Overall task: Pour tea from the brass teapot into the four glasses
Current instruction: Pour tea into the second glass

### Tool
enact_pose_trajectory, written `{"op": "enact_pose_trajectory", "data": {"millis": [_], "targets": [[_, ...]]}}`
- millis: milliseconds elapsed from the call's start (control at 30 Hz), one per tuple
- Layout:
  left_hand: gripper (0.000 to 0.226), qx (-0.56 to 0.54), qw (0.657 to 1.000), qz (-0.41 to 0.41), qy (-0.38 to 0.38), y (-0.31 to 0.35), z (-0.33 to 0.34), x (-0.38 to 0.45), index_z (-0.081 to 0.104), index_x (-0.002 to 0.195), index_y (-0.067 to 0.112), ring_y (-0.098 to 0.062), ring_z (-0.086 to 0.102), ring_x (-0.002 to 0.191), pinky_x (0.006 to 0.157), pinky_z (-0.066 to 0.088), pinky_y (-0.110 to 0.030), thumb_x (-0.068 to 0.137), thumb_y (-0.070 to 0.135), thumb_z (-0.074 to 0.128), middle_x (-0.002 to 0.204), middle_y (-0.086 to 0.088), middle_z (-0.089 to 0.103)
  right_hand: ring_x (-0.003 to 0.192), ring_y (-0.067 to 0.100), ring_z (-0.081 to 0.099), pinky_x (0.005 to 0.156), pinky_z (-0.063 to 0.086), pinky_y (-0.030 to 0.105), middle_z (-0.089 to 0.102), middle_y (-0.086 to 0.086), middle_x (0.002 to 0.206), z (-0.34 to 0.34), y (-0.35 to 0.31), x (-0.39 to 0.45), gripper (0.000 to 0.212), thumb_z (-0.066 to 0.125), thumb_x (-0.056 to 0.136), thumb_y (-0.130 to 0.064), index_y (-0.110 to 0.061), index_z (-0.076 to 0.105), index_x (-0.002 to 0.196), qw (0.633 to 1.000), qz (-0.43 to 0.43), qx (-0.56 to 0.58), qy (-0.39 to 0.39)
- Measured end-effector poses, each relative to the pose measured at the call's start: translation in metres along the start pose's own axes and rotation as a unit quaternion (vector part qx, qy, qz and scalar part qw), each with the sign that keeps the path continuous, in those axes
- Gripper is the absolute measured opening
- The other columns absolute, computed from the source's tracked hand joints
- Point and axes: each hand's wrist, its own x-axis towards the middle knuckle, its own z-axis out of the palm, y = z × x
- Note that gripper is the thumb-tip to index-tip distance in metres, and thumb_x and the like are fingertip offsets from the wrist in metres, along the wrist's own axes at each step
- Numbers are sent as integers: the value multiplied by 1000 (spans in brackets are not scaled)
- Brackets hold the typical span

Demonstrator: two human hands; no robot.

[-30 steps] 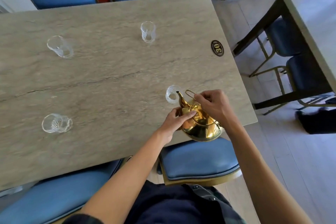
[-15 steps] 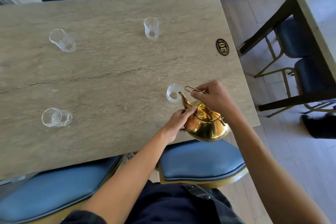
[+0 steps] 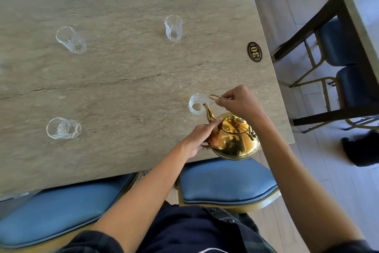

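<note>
The shiny brass teapot hangs over the near right edge of the stone-look table, tilted with its spout tip at the rim of the near right glass. My right hand grips the teapot's thin wire handle from above. My left hand presses against the pot's left side, one finger along the shoulder by the lid. Three more clear cut glasses stand apart: near left, far left, far middle. No stream of tea is visible.
A black oval plate marked 30 sits near the table's right edge. Blue padded chairs stand at the near side and the far side. A second table with dark chairs is to the right, across a strip of pale floor.
The teapot has tipped a little further forward, bringing the spout to the near right glass's rim. Both hands kept their hold. The camera has shifted slightly.
</note>
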Motion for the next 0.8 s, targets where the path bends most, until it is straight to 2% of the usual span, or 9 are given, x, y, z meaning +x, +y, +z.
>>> {"op": "enact_pose_trajectory", "data": {"millis": [100,267,367,467,567,700,800], "targets": [[54,-6,1000,-7,-1,-1,0,2,68,101,19,-24,66,104,86,53,-40,88,71,67,101,-5,73,57,20,49,55,38,32,73,27,80,1,0,2,32,72,88,-31,0,81,86,1000,4,-4,-1],[52,-15,1000,-16,-7,-1,1,4,70,98,18,-25,65,107,90,52,-41,89,70,66,102,-6,73,58,19,50,56,39,32,74,26,81,0,-1,3,30,72,88,-30,-2,81,86,1000,6,-6,-6],[67,-21,1000,-13,-5,0,3,3,73,121,12,-24,67,112,90,54,-41,88,71,67,116,-8,75,57,20,48,56,37,31,73,28,81,-2,-2,2,30,72,89,-29,0,81,86,1000,6,-4,-11],[72,-24,1000,-13,-5,-1,3,4,71,128,11,-24,66,114,92,54,-42,88,71,67,120,-9,75,57,19,48,55,36,30,74,26,82,-3,-3,1,29,72,90,-28,-1,81,88,1000,5,-9,-15],[69,-26,1000,-12,-7,-1,3,4,72,123,12,-25,66,115,98,53,-45,88,70,67,119,-10,75,57,19,48,53,35,29,74,26,82,-3,-3,2,29,71,89,-28,-1,81,88,1000,6,-14,-17],[54,-28,999,-12,-12,-1,4,3,72,109,17,-25,66,110,98,52,-45,90,68,67,112,-8,75,59,19,52,56,39,30,76,21,80,-4,-3,2,25,72,90,-28,-7,83,93,1000,8,-19,-20],[53,-32,999,-11,-13,-2,4,2,71,107,17,-25,66,111,100,52,-47,90,67,67,113,-9,75,60,19,53,57,40,30,76,20,80,-4,-4,1,24,72,90,-29,-8,83,93,1000,7,-21,-21]]}}
